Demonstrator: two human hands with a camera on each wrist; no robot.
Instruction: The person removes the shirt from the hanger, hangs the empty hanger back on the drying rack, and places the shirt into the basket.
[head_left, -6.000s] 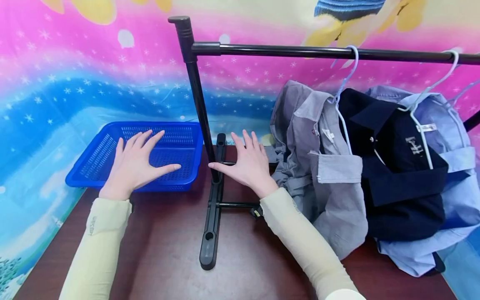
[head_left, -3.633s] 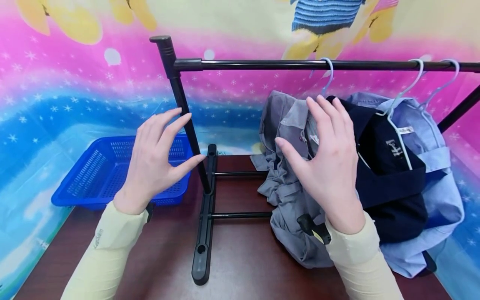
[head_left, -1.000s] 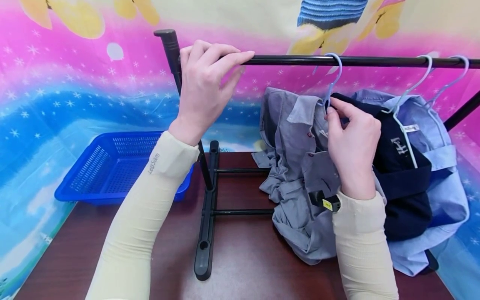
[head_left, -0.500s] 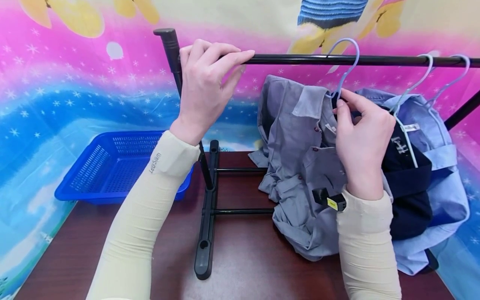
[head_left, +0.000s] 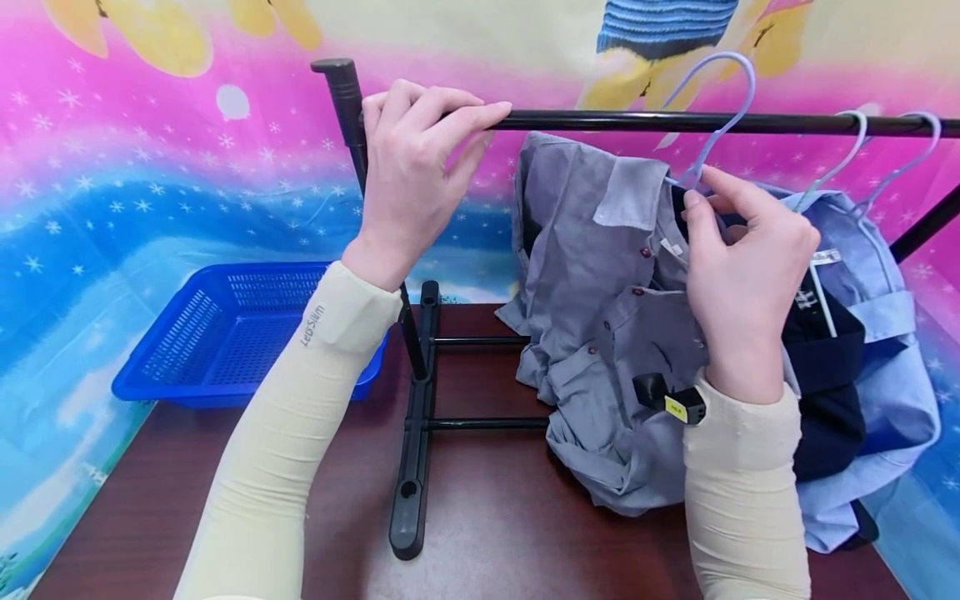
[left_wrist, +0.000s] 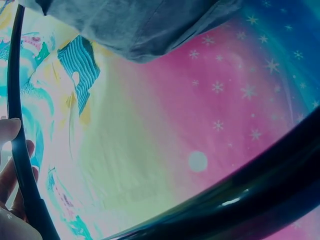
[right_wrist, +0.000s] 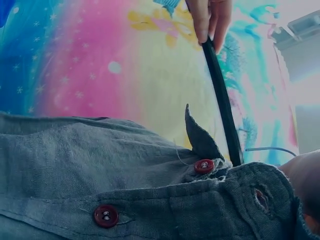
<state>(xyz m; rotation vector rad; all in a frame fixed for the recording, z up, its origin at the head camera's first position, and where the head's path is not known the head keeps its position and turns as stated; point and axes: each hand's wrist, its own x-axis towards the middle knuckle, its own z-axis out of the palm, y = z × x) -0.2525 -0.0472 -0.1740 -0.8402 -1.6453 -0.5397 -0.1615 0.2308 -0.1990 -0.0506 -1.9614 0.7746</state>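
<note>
The left hand (head_left: 408, 179) is curled over the black rail (head_left: 675, 122) near its left post, fingers wrapped on top and thumb beneath, gripping it. The right hand (head_left: 746, 275) pinches the neck of a pale blue hanger (head_left: 720, 92) between thumb and fingertips; the hanger's hook stands lifted above the rail, not resting on it. A grey shirt (head_left: 600, 317) with dark red buttons hangs from that hanger, its collar just left of the right hand and its lower part bunched on the brown table (head_left: 510, 533). Behind the right hand a navy shirt (head_left: 825, 392) and a light blue shirt (head_left: 892, 333) hang from two more hangers hooked on the rail; the navy one carries pale lettering that is mostly hidden and unreadable. The left sleeve (head_left: 300, 400) bears small printed writing near the wrist, too small to read with certainty. A yellow-tagged black device (head_left: 671, 398) sits at the right wrist. A blue basket (head_left: 150, 358) stands on the table to the left of the rack's foot (head_left: 412, 467), apart from both hands.
</note>
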